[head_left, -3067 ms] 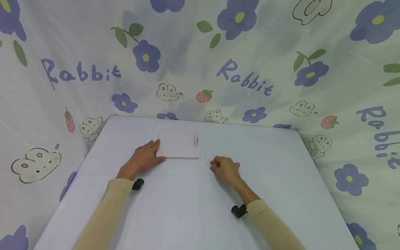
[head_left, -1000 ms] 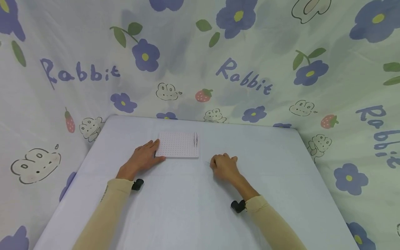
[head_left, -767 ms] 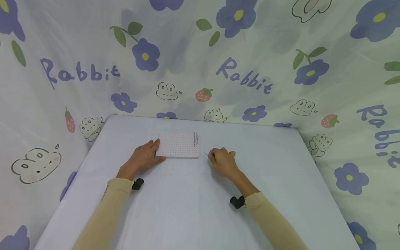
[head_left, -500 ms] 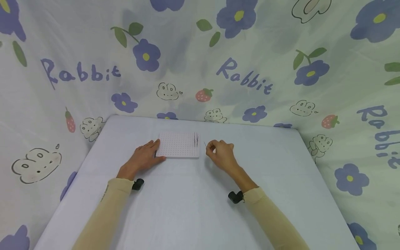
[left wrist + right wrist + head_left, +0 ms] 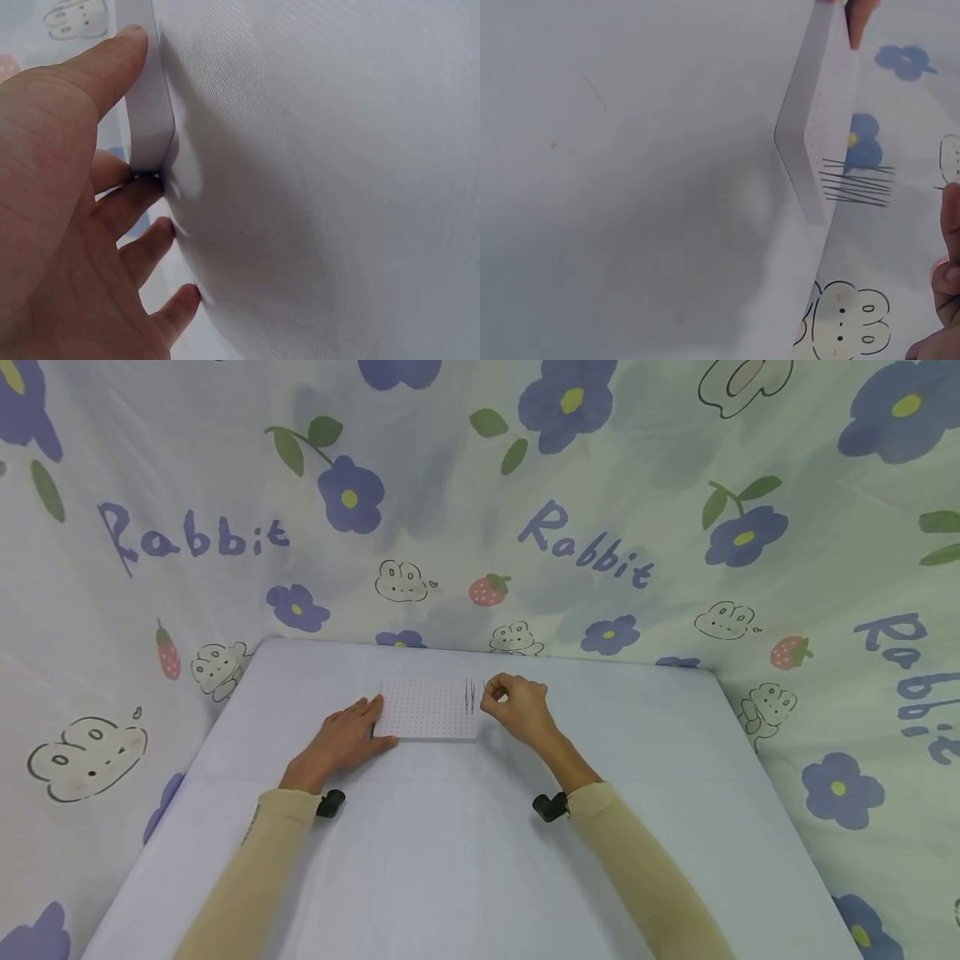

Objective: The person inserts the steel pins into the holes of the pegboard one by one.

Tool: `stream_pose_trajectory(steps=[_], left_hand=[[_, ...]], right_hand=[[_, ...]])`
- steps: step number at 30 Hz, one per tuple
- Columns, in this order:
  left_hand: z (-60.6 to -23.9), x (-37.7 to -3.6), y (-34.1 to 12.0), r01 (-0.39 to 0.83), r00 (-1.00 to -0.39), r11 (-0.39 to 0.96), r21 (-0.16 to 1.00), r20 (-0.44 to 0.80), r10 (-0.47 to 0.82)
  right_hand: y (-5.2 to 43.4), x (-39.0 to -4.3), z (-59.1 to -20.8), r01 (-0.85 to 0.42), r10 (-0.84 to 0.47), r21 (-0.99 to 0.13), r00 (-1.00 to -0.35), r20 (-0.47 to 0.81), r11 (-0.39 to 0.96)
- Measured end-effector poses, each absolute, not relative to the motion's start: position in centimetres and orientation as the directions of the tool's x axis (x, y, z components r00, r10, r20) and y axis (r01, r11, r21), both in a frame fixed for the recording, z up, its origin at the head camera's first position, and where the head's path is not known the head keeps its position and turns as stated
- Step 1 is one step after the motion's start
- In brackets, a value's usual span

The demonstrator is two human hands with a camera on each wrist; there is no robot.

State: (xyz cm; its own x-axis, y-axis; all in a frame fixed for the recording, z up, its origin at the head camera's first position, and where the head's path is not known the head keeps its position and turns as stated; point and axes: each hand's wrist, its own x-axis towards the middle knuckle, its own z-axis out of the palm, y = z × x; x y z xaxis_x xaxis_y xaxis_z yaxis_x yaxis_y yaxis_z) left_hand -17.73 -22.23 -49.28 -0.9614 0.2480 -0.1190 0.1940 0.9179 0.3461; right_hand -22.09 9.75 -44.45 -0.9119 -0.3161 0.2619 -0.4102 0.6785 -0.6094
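Since the earliest head frame, the person's right hand [image 5: 517, 706] has travelled from bare tablecloth at about four o'clock of the white square perforated foam board [image 5: 426, 710] up to the board's right edge, at its three o'clock; the left hand [image 5: 341, 742] has not shifted.

The right hand's fingertips are curled together just beside the cluster of thin dark needles standing upright in the board [image 5: 470, 695]. In the earlier frames a fine needle showed in that pinch; now the fingers hide their tips, so whether a needle is still clamped there cannot be told. Bunched that way, the fingers suit gripping something very thin and aiming it at a hole.

The left hand lies with relaxed, nearly straight fingers against the board's left edge at nine o'clock. The left wrist view shows its thumb along the board's side wall [image 5: 150, 112] and its fingers on the cloth below, holding nothing. Judging by this, it braces the light board so that it does not slide under a push from the right.

By count: one board and two hands. The right wrist view shows about six standing needles [image 5: 855, 184] in a tight row near the board's right edge.

All rests on the pale lilac tablecloth [image 5: 465, 860], with one floral "Rabbit" printed sheet [image 5: 585, 543] hung behind, from nine round to three o'clock.
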Motion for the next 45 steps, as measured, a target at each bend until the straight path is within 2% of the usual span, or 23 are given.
stream_pose_trajectory(steps=[11, 35, 45], left_hand=[[-49.5, -17.8, -22.4, 0.189, -0.963, 0.917, 0.352, -0.115, 0.243], [-49.4, -17.8, -22.4, 0.185, -0.965, 0.920, 0.345, -0.113, 0.237], [-49.4, -17.7, -22.3, 0.194, -0.964, 0.917, 0.348, -0.106, 0.244]], right_hand=[[8.8, -23.4, -45.7, -0.394, -0.327, -0.652, -0.917, 0.229, 0.648], [8.8, -24.1, -48.4, -0.321, -0.336, -0.619, -0.937, 0.096, 0.717], [8.6, -24.0, -48.8, -0.322, -0.339, -0.594, -0.937, 0.086, 0.738]])
